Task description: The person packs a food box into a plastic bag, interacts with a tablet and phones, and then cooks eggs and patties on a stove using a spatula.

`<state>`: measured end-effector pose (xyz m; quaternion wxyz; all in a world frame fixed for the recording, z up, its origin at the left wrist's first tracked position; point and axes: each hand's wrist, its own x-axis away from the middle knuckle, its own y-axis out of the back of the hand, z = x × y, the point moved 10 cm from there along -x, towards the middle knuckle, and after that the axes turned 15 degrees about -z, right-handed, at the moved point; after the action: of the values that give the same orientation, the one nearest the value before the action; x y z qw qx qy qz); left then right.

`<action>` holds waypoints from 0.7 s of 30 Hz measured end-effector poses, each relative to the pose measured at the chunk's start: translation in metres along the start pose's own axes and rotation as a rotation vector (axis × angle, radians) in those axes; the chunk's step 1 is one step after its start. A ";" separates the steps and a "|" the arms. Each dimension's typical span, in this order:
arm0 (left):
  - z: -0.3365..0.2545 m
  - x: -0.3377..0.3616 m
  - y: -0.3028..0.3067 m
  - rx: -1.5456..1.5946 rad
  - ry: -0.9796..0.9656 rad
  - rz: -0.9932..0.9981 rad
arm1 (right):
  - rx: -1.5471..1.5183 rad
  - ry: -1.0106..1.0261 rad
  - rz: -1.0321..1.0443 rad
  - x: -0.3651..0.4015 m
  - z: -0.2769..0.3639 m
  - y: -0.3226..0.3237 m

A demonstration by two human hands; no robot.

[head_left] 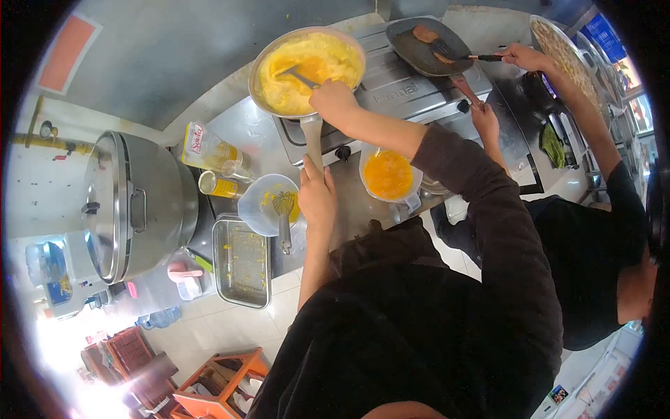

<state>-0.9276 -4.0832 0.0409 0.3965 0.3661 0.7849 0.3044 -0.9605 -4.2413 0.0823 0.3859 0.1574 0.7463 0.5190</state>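
My left hand (317, 192) is wrapped round the pale handle of a round pan (257, 84) on the stove. Yellow egg (286, 59) fills the pan, wetter and more orange near its middle. My right hand (335, 103) grips a grey spatula (301, 75), whose blade sits in the egg. Below the pan, to the right of my left hand, a jug of beaten orange egg (388, 174) stands by the stove's front. A white bowl (251, 207) holding a whisk (284, 204) is to the left of my left hand.
A co-worker (593, 230) at the right holds a square pan (408, 52) and a black turner over brown pieces. A wire-lined metal tray (218, 262), a large steel pot (153, 206), a yellow can (223, 186) and a pouch (202, 146) are at the left.
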 end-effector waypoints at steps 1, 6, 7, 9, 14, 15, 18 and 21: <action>0.000 0.000 0.000 0.005 -0.001 -0.006 | -0.034 0.001 -0.027 0.004 0.004 0.005; 0.001 0.000 0.000 0.016 -0.002 -0.001 | -0.031 -0.034 -0.072 0.043 0.020 0.039; 0.000 0.000 0.000 0.021 -0.014 -0.015 | -0.071 -0.069 -0.065 0.052 0.019 0.053; 0.003 0.000 0.004 0.010 -0.015 -0.044 | -0.127 -0.087 -0.067 0.057 0.015 0.080; 0.004 0.000 0.002 -0.039 0.024 -0.013 | -0.183 0.023 -0.006 0.044 -0.032 0.091; 0.005 0.001 0.003 -0.043 0.031 -0.020 | -0.248 0.061 -0.088 0.037 -0.045 0.105; 0.005 -0.001 0.004 -0.065 0.020 -0.031 | -0.157 0.044 0.019 0.013 -0.066 0.160; 0.005 0.000 0.006 -0.057 0.027 -0.041 | -0.069 0.109 -0.013 0.025 -0.048 0.186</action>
<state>-0.9217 -4.0790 0.0427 0.4023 0.3342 0.7887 0.3231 -1.0432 -4.1804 0.2461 0.3532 0.1105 0.7489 0.5497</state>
